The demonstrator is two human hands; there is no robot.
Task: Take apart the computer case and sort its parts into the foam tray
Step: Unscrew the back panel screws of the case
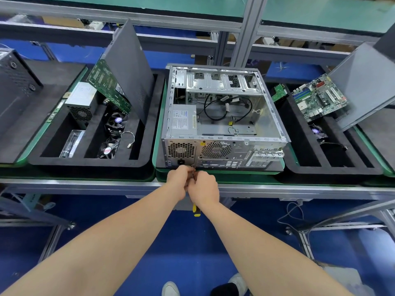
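By the case (222,146), right hand (205,189) grips screwdriver (196,211); left hand (178,180) pinches it.

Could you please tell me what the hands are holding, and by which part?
A screwdriver: the right hand grips its handle, the left hand holds the shaft near the tip.

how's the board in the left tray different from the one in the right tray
The left board shows its plain green back, while the right board shows its component side, with slots and connectors. The left board leans by a dark panel, and the right board by a paler grey panel. Both are green and propped at a tilt.
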